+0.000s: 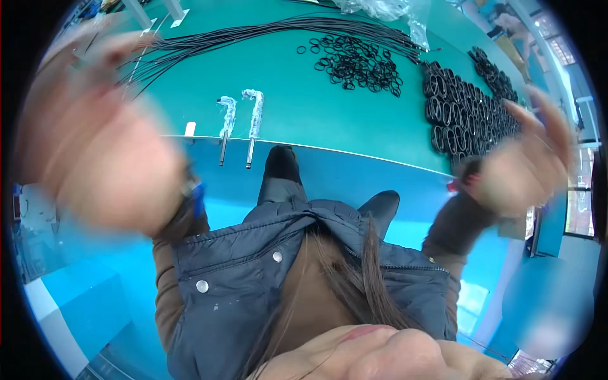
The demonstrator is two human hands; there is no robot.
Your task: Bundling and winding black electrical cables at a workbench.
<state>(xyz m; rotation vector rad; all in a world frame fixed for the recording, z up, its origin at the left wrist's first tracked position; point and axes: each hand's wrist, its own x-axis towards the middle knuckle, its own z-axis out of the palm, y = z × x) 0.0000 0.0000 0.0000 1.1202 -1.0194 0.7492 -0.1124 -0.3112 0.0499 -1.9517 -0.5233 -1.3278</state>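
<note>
My left hand (120, 164) is raised close to the view at the left and smeared by motion. Its fingers look stretched out and apart, and I see nothing held in them. At the right, my right hand (522, 168) is also raised and blurred, with fingers spread and nothing visible between them. Behind it on the green table (278, 117) stand rows of black looped bundles (465, 107). Two hooked metal rods (249, 152), their bent ends wrapped in whitish plastic, lie over the table's near edge between my hands.
Long thin black cables (278, 26) stretch across the table's far side. Small black rings (361, 63) lie in a loose pile, with clear plastic wrapping (386, 7) beyond. A small pale tag (190, 129) sits at the near edge. White posts (174, 9) stand far left.
</note>
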